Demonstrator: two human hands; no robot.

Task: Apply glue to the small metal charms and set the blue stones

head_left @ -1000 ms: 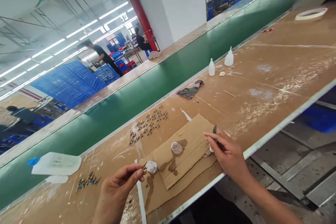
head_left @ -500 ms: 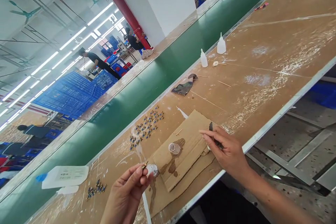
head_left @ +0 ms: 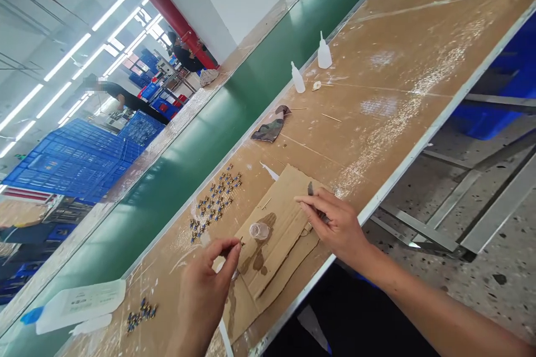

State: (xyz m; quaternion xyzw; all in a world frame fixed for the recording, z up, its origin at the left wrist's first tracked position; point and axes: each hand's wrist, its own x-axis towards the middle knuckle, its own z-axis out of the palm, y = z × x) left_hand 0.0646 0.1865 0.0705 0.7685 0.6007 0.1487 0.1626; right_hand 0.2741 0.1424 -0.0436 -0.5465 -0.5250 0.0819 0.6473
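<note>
My left hand (head_left: 209, 281) pinches a small brass-coloured piece (head_left: 242, 242) between thumb and forefinger, left of a cardboard sheet (head_left: 288, 187). Over the sheet's right side is my right hand (head_left: 335, 226), its thumb and forefinger pressed together; whatever they hold is too small to make out. A small clear cup (head_left: 259, 231) sits on the cardboard beside a dark wet stain. Another clear container is partly hidden behind my left hand. Several small brass-and-blue pieces (head_left: 218, 199) are laid out in rows beyond the cardboard. A loose pile of similar pieces (head_left: 141, 315) lies farther left.
Two white squeeze bottles (head_left: 298, 79) stand near a camouflage cloth scrap (head_left: 270, 129). A translucent jug with blue cap (head_left: 79, 304) lies at left. Thin sticks (head_left: 331, 117) lie on the brown table. A green belt (head_left: 201, 150) runs behind; other people work beyond it.
The view has shifted, so the table things appear farther left. My left hand has turned, with its back upward, and the piece is now over the cardboard's left edge. My right hand stays above the cardboard.
</note>
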